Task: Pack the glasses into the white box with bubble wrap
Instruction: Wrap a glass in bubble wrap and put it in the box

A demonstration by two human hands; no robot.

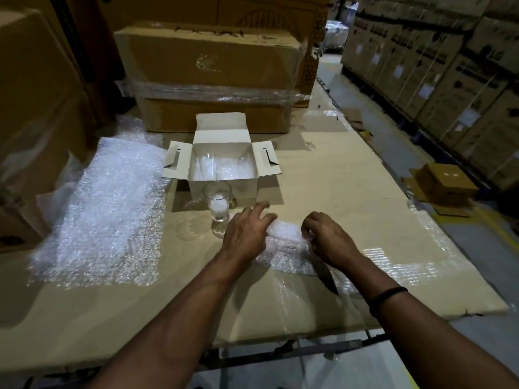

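From the head camera, both of your hands are down on the table (351, 197), which is covered in flat brown cardboard. They work a bubble-wrap bundle (286, 234) that lies near you, right of centre. Your left hand (247, 231) rests on the bundle's left end with fingers stretched out and spread, pressing rather than gripping. Your right hand (328, 240) is at the bundle's right end, fingers curled in and pinching the wrap. A dark wristband (389, 296) sits on that arm. Whether there is a glass inside the bundle, I cannot tell; the wrap is too cloudy.

Just left of your left hand a clear glass (217, 202) stands upright on the table, with a wad of white wrap tucked inside it. It stands right in front of the white box (244, 189). The box is open, side flaps splayed left and right and the far flap standing up. Inside it, on the left, a second glass (209, 167) stands among more bubble wrap.

On the left of the table a big sheet of bubble wrap (106, 206) is spread out flat. On the far side of the white box sit large brown cartons (207, 66) banded in clear film. Off to the right, a small cardboard box (443, 181) lies on the floor.
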